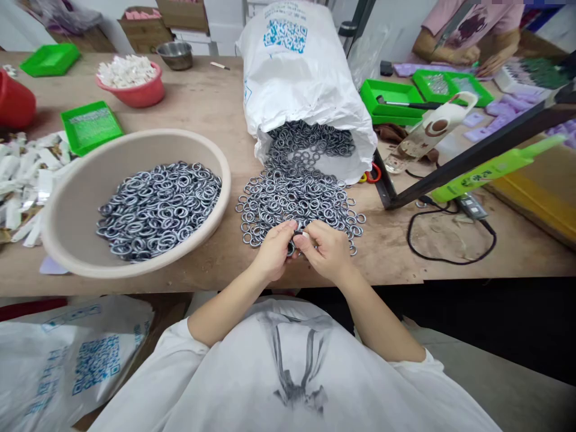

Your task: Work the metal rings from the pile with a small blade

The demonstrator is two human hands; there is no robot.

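Note:
My left hand (273,251) and my right hand (329,249) meet at the near edge of a heap of grey rings (299,201). Fingers of both hands are closed around a few dark grey rings (291,246), partly hidden by the thumbs. A bit of white shows at my right thumb; I cannot make out what it is. The loose heap spills from the mouth of a big white sack (306,84) lying on the table. Left of my hands stands a wide beige basin (63,240) with many similar rings, which look linked or stacked together.
White parts (22,186) lie beyond the basin, near a green tray (74,141) and a red bowl (157,90). To the right are a black metal bar (432,168), a cable (409,234) and a green-yellow packet (486,171). Another person (472,36) works at the back right.

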